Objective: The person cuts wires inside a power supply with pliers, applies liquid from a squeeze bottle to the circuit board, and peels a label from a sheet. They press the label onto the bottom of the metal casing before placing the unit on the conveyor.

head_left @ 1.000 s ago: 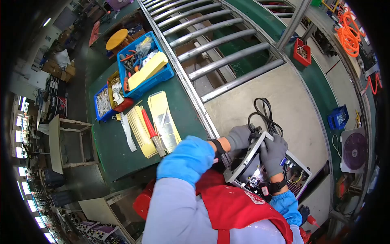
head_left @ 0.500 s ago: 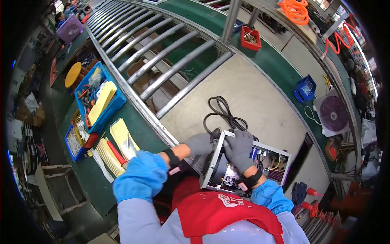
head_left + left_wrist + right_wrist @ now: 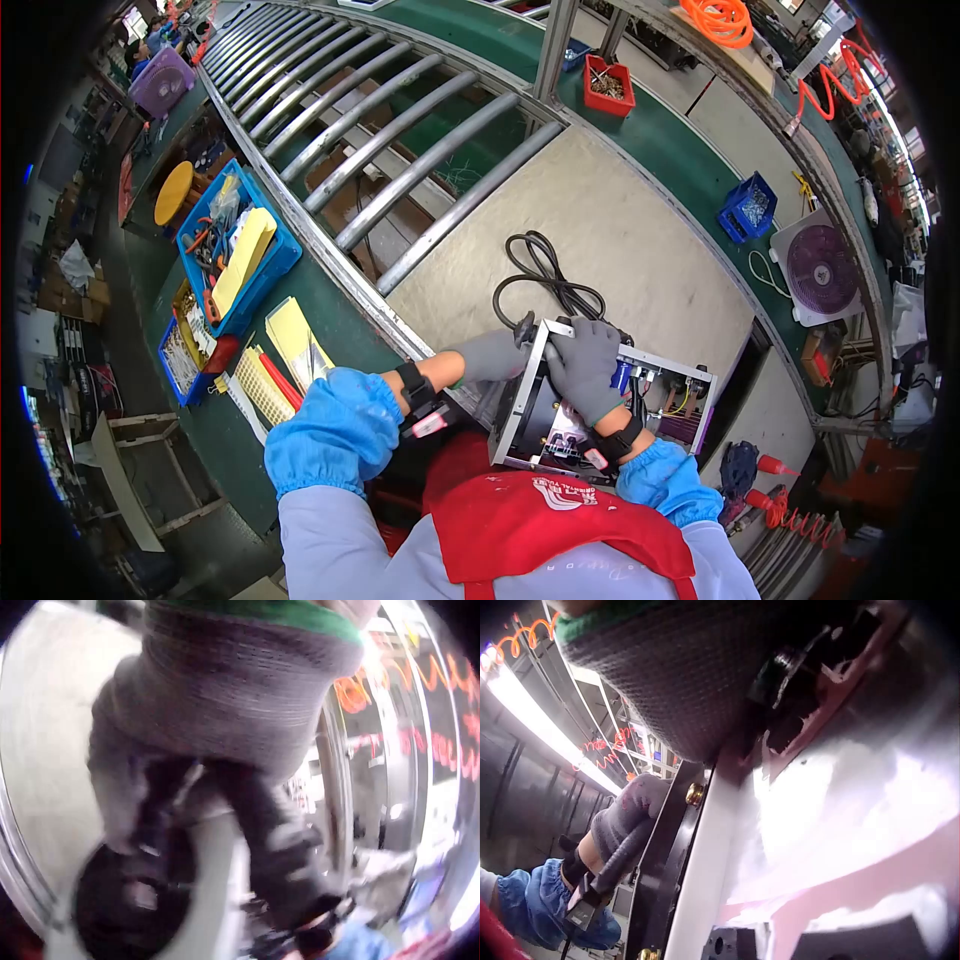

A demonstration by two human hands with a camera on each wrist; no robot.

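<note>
An open metal case with wires and boards inside sits at the near end of the bench. My gloved left hand is at its left panel, fingers curled by the black cable end. In the blurred left wrist view the left glove holds black parts beside the pale panel. My gloved right hand grips the case's top edge, its palm over the inside. The right wrist view shows the right glove against the white edge; its fingertips are hidden.
A coiled black cable lies on the grey board beyond the case. Metal rollers run to the upper left. Left is a blue tool bin; a red bin, blue bin and fan are to the right.
The head view has turned, so the bench and case appear farther left than a second ago. Both hands remain at the case, with little visible change in their hold.
</note>
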